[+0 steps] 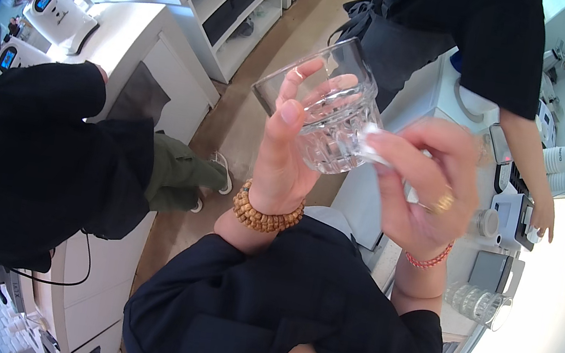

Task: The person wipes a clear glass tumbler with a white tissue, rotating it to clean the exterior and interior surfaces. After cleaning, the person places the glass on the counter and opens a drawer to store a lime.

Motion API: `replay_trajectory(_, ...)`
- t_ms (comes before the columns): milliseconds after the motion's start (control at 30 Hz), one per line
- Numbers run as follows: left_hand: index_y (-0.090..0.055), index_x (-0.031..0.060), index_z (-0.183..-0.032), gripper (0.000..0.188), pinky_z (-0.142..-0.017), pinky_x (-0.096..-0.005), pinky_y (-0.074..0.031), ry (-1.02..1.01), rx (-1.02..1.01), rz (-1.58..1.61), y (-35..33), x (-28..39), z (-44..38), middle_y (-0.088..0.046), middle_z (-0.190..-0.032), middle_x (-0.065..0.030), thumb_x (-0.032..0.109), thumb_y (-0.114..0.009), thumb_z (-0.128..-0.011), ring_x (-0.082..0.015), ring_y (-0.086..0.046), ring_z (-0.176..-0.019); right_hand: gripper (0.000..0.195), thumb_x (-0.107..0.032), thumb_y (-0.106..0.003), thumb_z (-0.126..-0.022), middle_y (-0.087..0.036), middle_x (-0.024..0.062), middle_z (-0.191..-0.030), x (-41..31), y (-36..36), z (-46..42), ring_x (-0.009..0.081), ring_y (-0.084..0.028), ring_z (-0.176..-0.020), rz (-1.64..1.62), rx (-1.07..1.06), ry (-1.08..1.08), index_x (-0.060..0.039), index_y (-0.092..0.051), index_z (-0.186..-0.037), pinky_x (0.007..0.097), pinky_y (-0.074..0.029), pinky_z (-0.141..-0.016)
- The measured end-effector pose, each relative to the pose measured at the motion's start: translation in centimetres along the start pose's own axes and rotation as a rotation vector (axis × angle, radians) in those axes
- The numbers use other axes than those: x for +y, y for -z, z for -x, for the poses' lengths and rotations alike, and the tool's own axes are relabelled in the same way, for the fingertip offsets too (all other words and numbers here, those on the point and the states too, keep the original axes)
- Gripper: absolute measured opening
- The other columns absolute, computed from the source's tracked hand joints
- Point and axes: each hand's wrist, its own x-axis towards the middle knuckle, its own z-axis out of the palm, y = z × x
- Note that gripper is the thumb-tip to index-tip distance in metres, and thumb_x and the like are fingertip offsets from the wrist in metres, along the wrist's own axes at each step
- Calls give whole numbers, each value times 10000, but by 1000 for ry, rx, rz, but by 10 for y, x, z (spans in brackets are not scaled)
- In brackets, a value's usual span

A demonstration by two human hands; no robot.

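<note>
A clear drinking glass [338,113] with a faceted lower half is held up in front of me, tilted, its rim towards the upper left. My left hand [285,138] grips it from the left side, fingers around the far wall and thumb on the near wall. A beaded bracelet circles that wrist. Pinched in my right hand [429,182] is a white cloth or tissue [372,143], pressed against the faceted outside near the base. The right hand is slightly blurred and wears a gold-coloured ring.
Another person in dark clothes [43,163] stands at the left counter with coffee grinders [59,17]. A second co-worker [469,29] stands ahead, one arm reaching over the right counter to a small white machine [509,218]. Stacked glasses [480,304] lie nearby; paper cups [564,161] stand farther back.
</note>
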Motion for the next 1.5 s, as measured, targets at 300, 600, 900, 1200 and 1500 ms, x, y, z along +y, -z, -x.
replay_trajectory(300,-309,-37,-1266,813,-921,-509,-393,13,37,86,4,-4,-6,-394,-1245,-271,561,-552,-771,-383,-443,-1121,352,70,-608,-511,-487,92,-820,3,2,22,249,-517,-672,40,-243,-65,1,-566,-853,295,-415,-572)
replay_trajectory(600,-263,-56,-1305,899,-971,-562,-284,259,-454,798,24,-6,-17,-246,-1330,-267,594,-546,-754,-380,-320,-1201,284,113,-619,-602,-516,80,-783,-4,31,43,145,-491,-594,10,32,-269,-21,-629,-852,219,-386,-500)
replay_trajectory(900,-319,-43,-1280,952,-965,-475,-337,327,-461,781,19,-10,-14,-331,-1273,-321,705,-485,-715,-410,-440,-1117,296,93,-641,-607,-509,78,-772,-7,21,49,162,-489,-590,55,36,-270,-29,-633,-877,236,-381,-500)
replay_trajectory(1200,-378,-47,-1219,916,-811,-296,-337,506,-368,777,4,-8,-14,-486,-1039,-116,600,-652,-631,-160,-480,-849,263,81,-628,-638,-505,75,-770,-2,15,60,147,-482,-573,90,42,-353,-30,-635,-877,228,-387,-498)
replay_trajectory(1500,-348,-13,-1245,699,-797,-325,-343,586,-430,995,5,-16,-14,-500,-1006,-70,320,-671,-721,-143,-518,-794,305,96,-623,-595,-505,81,-790,-3,14,59,120,-455,-559,19,193,-289,-23,-636,-875,212,-357,-487)
